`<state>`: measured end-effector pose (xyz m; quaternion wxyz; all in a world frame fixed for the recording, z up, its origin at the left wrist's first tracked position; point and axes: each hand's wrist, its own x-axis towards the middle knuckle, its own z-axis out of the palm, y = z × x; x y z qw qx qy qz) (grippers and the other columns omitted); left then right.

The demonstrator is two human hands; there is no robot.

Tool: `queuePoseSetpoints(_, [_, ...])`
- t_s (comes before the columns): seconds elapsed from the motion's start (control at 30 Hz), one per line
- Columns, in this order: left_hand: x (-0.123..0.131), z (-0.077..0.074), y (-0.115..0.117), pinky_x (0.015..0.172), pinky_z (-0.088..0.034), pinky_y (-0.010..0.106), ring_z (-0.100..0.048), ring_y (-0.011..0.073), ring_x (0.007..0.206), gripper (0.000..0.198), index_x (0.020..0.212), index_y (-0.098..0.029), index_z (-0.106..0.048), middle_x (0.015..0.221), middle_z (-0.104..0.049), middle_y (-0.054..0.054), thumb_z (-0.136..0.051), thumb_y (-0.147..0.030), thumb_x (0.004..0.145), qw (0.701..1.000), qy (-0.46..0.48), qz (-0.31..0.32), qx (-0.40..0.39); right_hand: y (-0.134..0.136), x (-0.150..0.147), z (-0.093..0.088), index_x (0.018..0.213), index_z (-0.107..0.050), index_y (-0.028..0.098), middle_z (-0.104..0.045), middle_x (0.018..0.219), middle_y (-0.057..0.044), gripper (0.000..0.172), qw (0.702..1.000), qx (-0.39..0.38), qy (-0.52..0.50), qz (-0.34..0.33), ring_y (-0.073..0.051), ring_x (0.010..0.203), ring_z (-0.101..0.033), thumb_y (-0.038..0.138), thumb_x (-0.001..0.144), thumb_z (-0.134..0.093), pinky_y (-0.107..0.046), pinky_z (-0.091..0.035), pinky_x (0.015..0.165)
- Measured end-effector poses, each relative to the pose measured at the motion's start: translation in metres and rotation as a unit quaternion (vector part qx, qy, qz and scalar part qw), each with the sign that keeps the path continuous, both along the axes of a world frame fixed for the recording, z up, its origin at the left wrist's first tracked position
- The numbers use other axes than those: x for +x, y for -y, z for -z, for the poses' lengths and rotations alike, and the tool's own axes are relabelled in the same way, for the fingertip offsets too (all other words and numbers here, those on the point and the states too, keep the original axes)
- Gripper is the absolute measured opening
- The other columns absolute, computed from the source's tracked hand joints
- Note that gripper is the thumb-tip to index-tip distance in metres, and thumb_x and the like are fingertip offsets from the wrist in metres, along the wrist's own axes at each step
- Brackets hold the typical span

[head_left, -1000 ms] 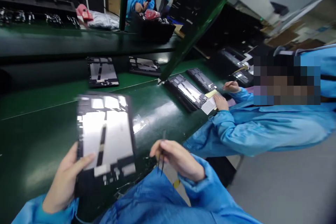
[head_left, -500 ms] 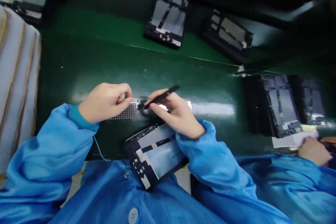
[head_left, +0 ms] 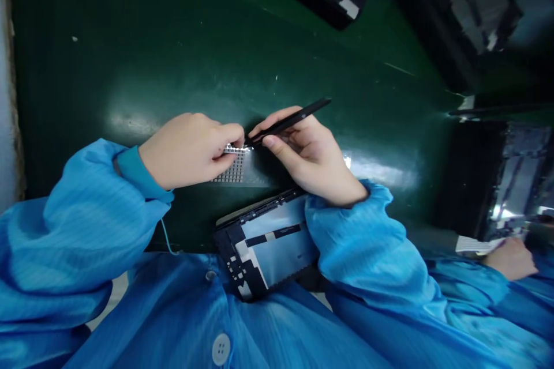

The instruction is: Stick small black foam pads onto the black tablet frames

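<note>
My long black tweezers (head_left: 289, 120) have a matt, smooth finish, metal by the look. The small sheet of tiny silvery dotted parts (head_left: 236, 164) glints like foil. The dark green surface (head_left: 173, 57) is smooth and glossy, throwing back lamp glare. The black-framed panel with pale grey film (head_left: 270, 242) looks like plastic with a satin sheen. My blue sleeves (head_left: 86, 213) are finely ribbed cloth.

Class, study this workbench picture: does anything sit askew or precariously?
Yes. The open tablet lies tilted, overhanging the green bench's near edge against the person's coat, under the right sleeve. The left hand pinches a sticker sheet; the right hand holds tweezers.
</note>
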<state>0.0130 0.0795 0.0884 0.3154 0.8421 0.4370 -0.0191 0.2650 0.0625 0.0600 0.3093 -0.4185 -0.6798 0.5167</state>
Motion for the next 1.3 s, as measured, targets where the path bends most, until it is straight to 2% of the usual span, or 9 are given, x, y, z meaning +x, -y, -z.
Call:
queuePoseSetpoints(0.23, [0.001,-0.001,0.0,0.067,-0.032,0.035,-0.057,0.0186,0.063,0.02,0.118,-0.025,-0.079,0.065,-0.059,-0.004,-0.07,-0.021,0.1,1.0,-0.006,0.007,0.006,-0.002,0.002,-0.006,0.118,-0.075,0.028,-0.083,0.115,-0.003,0.023,1.0,0.01,0.004,0.007,-0.022,0.107,-0.082,0.049,0.11,-0.079,-0.041,-0.072,0.1])
queuePoseSetpoints(0.33, [-0.003,0.004,0.0,0.067,-0.034,0.035,-0.057,0.0178,0.063,0.021,0.119,-0.025,-0.079,0.065,-0.059,-0.005,-0.07,-0.021,0.1,0.999,0.016,0.013,0.029,0.039,0.002,-0.023,0.12,-0.075,0.03,-0.085,0.114,-0.002,0.014,0.994,-0.032,-0.039,0.093,-0.021,0.103,-0.084,0.039,0.111,-0.08,-0.039,-0.074,0.097])
queuePoseSetpoints(0.47, [-0.009,0.01,0.001,0.069,-0.038,0.035,-0.059,0.0178,0.064,0.021,0.117,-0.025,-0.08,0.067,-0.062,-0.004,-0.067,-0.024,0.1,0.998,0.041,0.013,0.046,0.127,-0.012,-0.031,0.126,-0.073,0.029,-0.081,0.108,-0.003,0.017,0.973,-0.006,-0.045,0.226,-0.02,0.101,-0.083,0.02,0.112,-0.072,-0.038,-0.073,0.091])
queuePoseSetpoints(0.63, [-0.009,0.013,0.001,0.067,-0.04,0.035,-0.059,0.0166,0.062,0.025,0.116,-0.024,-0.081,0.067,-0.063,-0.003,-0.063,-0.023,0.098,0.997,0.058,0.011,0.058,0.172,-0.031,-0.012,0.132,-0.067,0.025,-0.08,0.109,-0.006,0.031,0.966,0.105,-0.051,0.231,-0.022,0.101,-0.08,0.007,0.107,-0.065,-0.048,-0.07,0.099])
queuePoseSetpoints(0.83, [-0.01,0.013,0.0,0.071,-0.046,0.035,-0.065,0.0178,0.067,0.029,0.119,-0.022,-0.081,0.07,-0.066,-0.002,-0.06,-0.026,0.099,0.997,0.049,0.015,0.054,0.164,-0.033,-0.008,0.134,-0.064,0.025,-0.082,0.114,-0.008,0.041,0.973,0.112,-0.009,0.2,-0.025,0.103,-0.082,0.001,0.102,-0.066,-0.049,-0.07,0.095])
queuePoseSetpoints(1.0, [-0.008,0.014,0.001,0.071,-0.046,0.037,-0.066,0.0194,0.067,0.025,0.117,-0.026,-0.081,0.071,-0.068,-0.003,-0.065,-0.026,0.097,0.998,0.048,0.005,0.05,0.157,-0.027,-0.028,0.135,-0.067,0.027,-0.082,0.116,-0.011,0.043,0.982,0.107,0.044,0.146,-0.027,0.106,-0.083,0.002,0.1,-0.071,-0.048,-0.072,0.09])
queuePoseSetpoints(1.13, [-0.004,0.003,0.001,0.07,-0.041,0.037,-0.058,0.0186,0.065,0.025,0.121,-0.024,-0.081,0.071,-0.067,-0.002,-0.067,-0.023,0.1,1.0,0.008,-0.001,0.023,0.099,-0.013,-0.042,0.13,-0.072,0.03,-0.085,0.121,-0.008,0.025,0.992,0.057,0.061,0.094,-0.026,0.113,-0.085,0.018,0.109,-0.075,-0.048,-0.073,0.101])
queuePoseSetpoints(1.2, [-0.002,-0.003,0.0,0.07,-0.037,0.036,-0.055,0.0169,0.066,0.025,0.123,-0.022,-0.08,0.072,-0.065,-0.003,-0.065,-0.021,0.103,1.0,0.009,0.002,0.006,0.06,-0.007,-0.036,0.126,-0.074,0.031,-0.085,0.124,-0.006,0.014,0.994,0.049,0.065,0.069,-0.026,0.117,-0.083,0.034,0.112,-0.075,-0.048,-0.071,0.108])
queuePoseSetpoints(1.3, [-0.002,-0.007,0.0,0.069,-0.034,0.035,-0.053,0.0154,0.067,0.024,0.121,-0.021,-0.079,0.07,-0.062,-0.004,-0.062,-0.02,0.104,1.0,0.014,0.002,0.004,0.018,-0.003,-0.018,0.121,-0.074,0.031,-0.084,0.124,-0.006,0.025,0.997,0.036,0.056,0.025,-0.027,0.117,-0.082,0.054,0.111,-0.075,-0.047,-0.071,0.108])
